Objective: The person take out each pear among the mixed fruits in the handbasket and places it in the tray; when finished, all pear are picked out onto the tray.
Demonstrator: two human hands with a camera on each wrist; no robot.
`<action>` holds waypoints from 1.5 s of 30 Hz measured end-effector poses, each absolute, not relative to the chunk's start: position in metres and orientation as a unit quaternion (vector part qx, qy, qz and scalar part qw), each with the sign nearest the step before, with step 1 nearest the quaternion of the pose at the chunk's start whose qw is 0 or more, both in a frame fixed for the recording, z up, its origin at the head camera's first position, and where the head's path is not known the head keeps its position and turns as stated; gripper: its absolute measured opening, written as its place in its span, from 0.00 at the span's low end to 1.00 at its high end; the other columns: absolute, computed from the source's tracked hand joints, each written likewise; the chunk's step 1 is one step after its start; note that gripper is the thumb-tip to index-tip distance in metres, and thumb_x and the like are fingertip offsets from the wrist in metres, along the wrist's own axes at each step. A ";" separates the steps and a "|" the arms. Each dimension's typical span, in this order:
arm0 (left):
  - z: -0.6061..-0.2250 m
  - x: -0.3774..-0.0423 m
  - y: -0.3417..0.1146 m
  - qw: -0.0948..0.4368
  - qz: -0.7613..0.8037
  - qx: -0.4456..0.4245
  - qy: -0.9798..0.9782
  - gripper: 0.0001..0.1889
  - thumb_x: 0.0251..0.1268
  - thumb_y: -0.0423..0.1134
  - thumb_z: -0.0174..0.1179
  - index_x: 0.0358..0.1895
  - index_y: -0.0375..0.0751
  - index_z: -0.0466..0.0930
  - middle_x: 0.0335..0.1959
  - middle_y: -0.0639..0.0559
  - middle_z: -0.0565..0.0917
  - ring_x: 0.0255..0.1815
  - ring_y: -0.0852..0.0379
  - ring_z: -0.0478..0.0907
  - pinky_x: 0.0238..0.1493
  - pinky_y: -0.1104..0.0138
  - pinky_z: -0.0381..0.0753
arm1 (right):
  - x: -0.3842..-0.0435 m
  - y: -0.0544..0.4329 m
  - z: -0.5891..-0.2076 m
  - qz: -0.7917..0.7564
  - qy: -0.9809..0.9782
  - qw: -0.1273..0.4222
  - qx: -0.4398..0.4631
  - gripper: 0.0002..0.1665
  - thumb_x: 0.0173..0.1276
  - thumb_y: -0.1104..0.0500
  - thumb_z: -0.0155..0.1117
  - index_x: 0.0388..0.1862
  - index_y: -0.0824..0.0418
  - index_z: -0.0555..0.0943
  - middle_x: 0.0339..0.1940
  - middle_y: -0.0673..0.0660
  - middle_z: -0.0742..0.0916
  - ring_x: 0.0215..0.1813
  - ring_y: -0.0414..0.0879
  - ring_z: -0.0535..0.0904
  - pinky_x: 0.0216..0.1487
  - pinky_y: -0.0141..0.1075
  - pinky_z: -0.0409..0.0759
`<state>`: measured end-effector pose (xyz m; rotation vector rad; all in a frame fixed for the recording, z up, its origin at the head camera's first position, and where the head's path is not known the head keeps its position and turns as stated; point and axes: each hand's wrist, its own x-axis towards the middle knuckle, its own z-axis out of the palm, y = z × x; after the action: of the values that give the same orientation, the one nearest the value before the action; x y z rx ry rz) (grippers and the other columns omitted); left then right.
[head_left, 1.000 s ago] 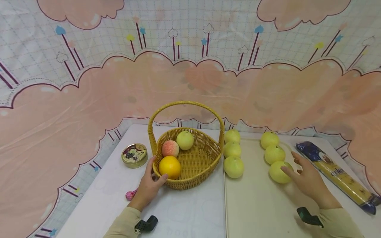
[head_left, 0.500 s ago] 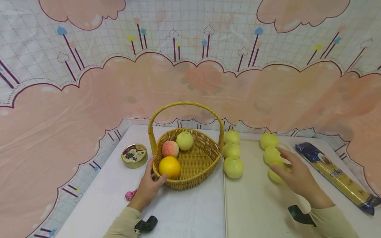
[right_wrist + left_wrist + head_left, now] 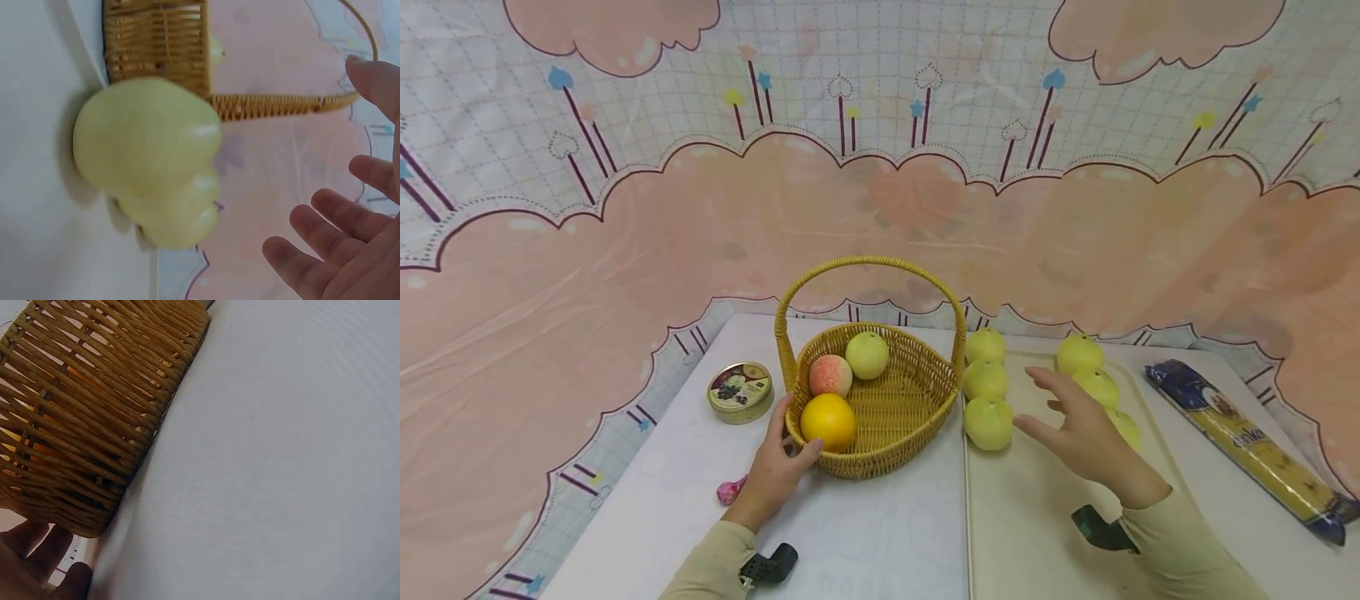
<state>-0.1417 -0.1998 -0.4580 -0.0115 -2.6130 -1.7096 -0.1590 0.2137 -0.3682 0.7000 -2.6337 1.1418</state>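
Note:
A wicker basket (image 3: 904, 410) with a tall hooped handle holds an orange (image 3: 828, 422), a pinkish peach (image 3: 831, 376) and a round yellow-green fruit (image 3: 867, 355). My left hand (image 3: 777, 468) grips its near left rim, thumb over the edge; its fingertips (image 3: 53, 547) show below the wickerwork in the left wrist view. To the right, my right hand (image 3: 1086, 435) is spread above the beige tray (image 3: 1037, 521) and holds nothing. Its thumb and fingers point toward the near yellow-green fruit (image 3: 988, 422) of the left row, apart from it in the right wrist view.
Two rows of such fruit stand on the tray; my right hand partly covers the right row (image 3: 1095, 387). A long blue-and-yellow packet (image 3: 1247, 446) lies at the right. A round tin (image 3: 739, 392) and a small pink wrapped item (image 3: 728, 492) are left of the basket.
My right hand has moved left from the right row of fruit toward the left row, passing over the tray. My left hand and the basket have stayed in place.

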 end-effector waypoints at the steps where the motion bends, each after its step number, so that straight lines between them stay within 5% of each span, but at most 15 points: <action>1: -0.458 -0.142 -0.200 0.009 -0.548 -0.003 -0.836 0.47 0.69 0.49 0.62 0.81 0.47 0.39 0.81 0.37 0.47 0.76 0.32 0.54 0.71 0.41 0.57 | -0.161 0.209 -0.369 0.384 -0.886 0.093 0.242 0.38 0.67 0.60 0.71 0.71 0.69 0.67 0.68 0.68 0.74 0.66 0.65 0.71 0.58 0.60 0.77; 13: -0.456 -0.142 -0.199 0.002 -0.548 0.001 -0.836 0.47 0.70 0.50 0.62 0.81 0.49 0.39 0.81 0.37 0.47 0.75 0.32 0.54 0.71 0.41 0.58 | -0.181 0.147 -0.368 0.383 -0.862 0.075 0.324 0.39 0.65 0.59 0.72 0.71 0.71 0.68 0.70 0.66 0.74 0.69 0.61 0.70 0.57 0.57 0.78; 18: -0.458 -0.141 -0.199 0.001 -0.551 0.002 -0.834 0.47 0.70 0.49 0.62 0.81 0.48 0.40 0.81 0.37 0.47 0.75 0.31 0.55 0.71 0.40 0.58 | -0.189 0.123 -0.370 0.377 -0.859 0.070 0.339 0.39 0.68 0.56 0.70 0.72 0.71 0.67 0.71 0.66 0.73 0.71 0.62 0.67 0.65 0.57 0.71; 23: -0.459 -0.140 -0.199 0.006 -0.553 0.000 -0.833 0.47 0.69 0.48 0.62 0.81 0.47 0.40 0.80 0.36 0.47 0.75 0.30 0.55 0.71 0.41 0.58 | -0.200 0.104 -0.371 0.380 -0.866 0.042 0.323 0.40 0.70 0.52 0.68 0.74 0.67 0.66 0.73 0.65 0.71 0.74 0.61 0.63 0.72 0.56 0.61; 45: -0.456 -0.139 -0.199 0.007 -0.553 0.001 -0.833 0.46 0.70 0.48 0.62 0.81 0.47 0.40 0.81 0.37 0.47 0.76 0.32 0.53 0.71 0.41 0.56 | -0.252 0.046 -0.366 0.365 -0.896 -0.051 0.248 0.44 0.70 0.46 0.66 0.78 0.61 0.62 0.77 0.59 0.67 0.77 0.54 0.60 0.75 0.48 0.58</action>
<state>-0.1395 -0.1991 -0.4559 0.0020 -2.6049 -1.7311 -0.2524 0.0461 -0.3659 0.8042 -2.9111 1.1847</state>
